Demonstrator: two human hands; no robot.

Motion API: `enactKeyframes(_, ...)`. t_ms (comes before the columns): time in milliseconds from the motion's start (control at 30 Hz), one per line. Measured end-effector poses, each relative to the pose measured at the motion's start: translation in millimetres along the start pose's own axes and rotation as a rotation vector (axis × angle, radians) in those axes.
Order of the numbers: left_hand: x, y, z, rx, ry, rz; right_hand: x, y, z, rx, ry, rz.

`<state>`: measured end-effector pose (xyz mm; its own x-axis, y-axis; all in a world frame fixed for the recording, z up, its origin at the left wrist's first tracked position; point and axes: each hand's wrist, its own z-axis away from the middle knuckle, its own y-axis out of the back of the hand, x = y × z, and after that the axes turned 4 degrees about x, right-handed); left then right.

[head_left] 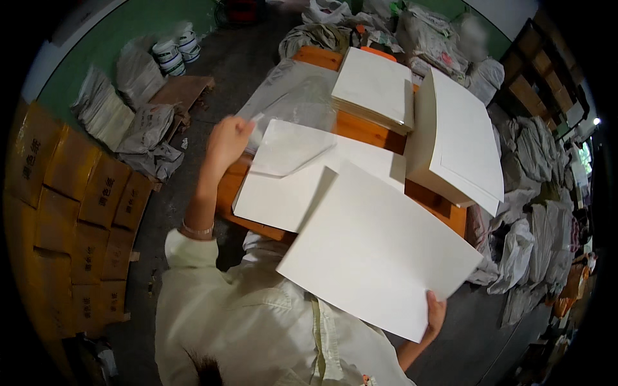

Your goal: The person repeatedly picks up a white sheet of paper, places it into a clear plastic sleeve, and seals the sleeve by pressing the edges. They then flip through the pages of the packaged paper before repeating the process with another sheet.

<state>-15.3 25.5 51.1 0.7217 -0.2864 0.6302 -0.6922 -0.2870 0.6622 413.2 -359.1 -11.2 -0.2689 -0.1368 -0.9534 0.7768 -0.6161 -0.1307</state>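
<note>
My right hand [436, 314] grips the lower right corner of a large white paper sheet [380, 248], thumb on top. Whether it is one sheet or several I cannot tell. The sheet is tilted above the near edge of the orange wooden table [373, 130]. At the table's left side my left hand [229, 141] is closed, its fingers pinching the edge of a clear plastic bag [290, 96]. Part of the clear plastic lies over the corner of another white paper stack [270, 196], which is partly hidden under the tilted sheet.
Two more white paper stacks stand on the table: a wrapped-looking one [373, 83] at the back and a tall one [460, 135] at the right. Brown cartons [71, 225] are piled at left. White buckets [170, 58] and grey sacks [544, 154] lie around on the floor.
</note>
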Motion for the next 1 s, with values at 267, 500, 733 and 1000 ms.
enactKeyframes(267, 13, -21, 113, 0.059, -0.218, -0.232, -10, 33, 69, 0.239, 0.061, 0.021)
enactKeyframes(500, 15, -52, 114, -0.376, -0.304, -0.284, 24, 19, 74, 0.350, -0.016, -0.133)
enactKeyframes(733, 57, -60, 120, -0.510, -0.249, -0.008, 12, 14, 66, 0.168, 0.031, -0.064)
enactKeyframes(1000, 77, -68, 108, -0.637, -0.372, -0.292, 17, 82, 60, 0.070, -0.280, 0.071)
